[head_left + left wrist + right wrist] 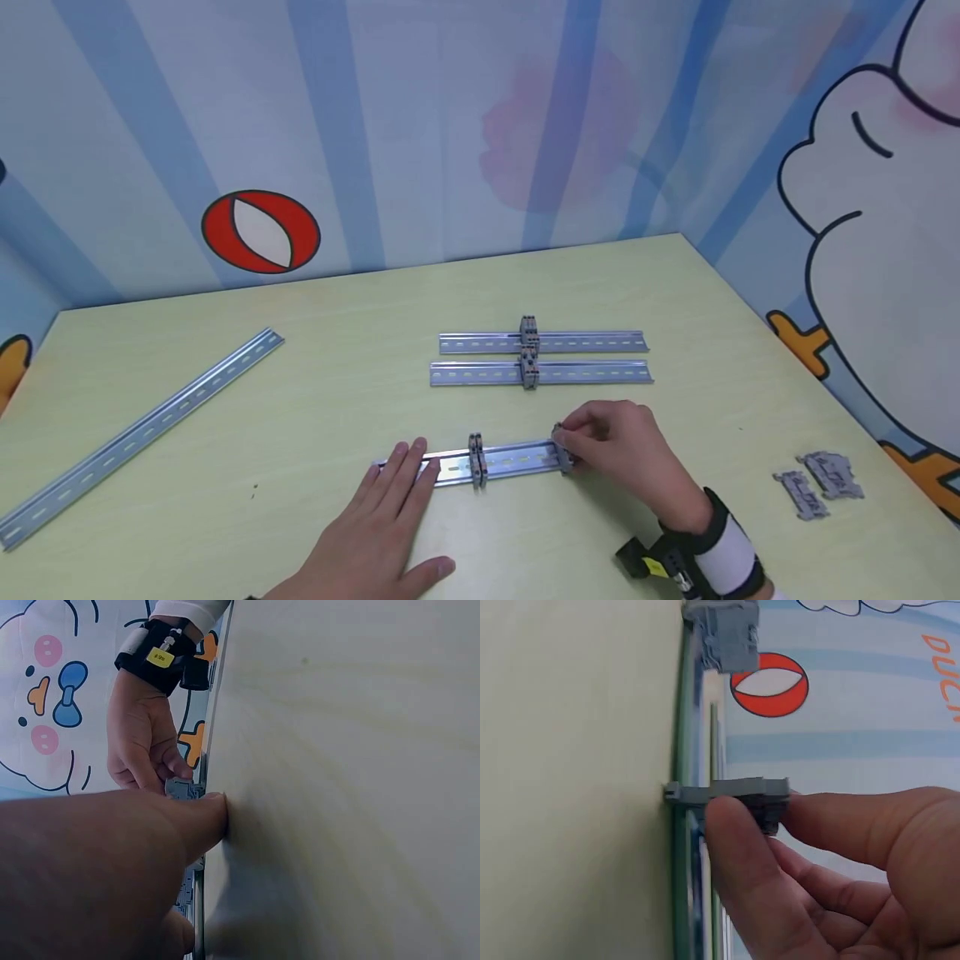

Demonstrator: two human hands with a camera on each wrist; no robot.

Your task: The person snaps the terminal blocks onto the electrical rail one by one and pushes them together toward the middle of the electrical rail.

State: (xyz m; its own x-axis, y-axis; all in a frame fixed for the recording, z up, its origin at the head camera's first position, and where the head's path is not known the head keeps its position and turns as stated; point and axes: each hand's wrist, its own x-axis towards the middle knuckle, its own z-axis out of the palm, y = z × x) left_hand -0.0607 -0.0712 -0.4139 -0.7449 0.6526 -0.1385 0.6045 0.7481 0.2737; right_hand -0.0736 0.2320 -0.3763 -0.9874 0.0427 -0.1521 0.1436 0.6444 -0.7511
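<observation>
A slotted metal DIN rail (517, 460) lies across the near middle of the table. My left hand (382, 521) rests over its left end with fingers straight, covering that part. Near the rail's right end, my right hand (626, 454) pinches a grey terminal block (742, 789) between thumb and fingers. In the right wrist view this block sits across the rail; whether it is fully seated I cannot tell. Thin grey terminal blocks (477, 461) stand upright on the rail between my hands.
Two shorter-looking rails (600, 342), (600, 372) lie parallel farther back, each bearing grey blocks (529, 367) near its middle. A long bare rail (142, 437) slants across the left side. Loose grey terminal blocks (831, 475) lie flat at the right. Printed walls border the table.
</observation>
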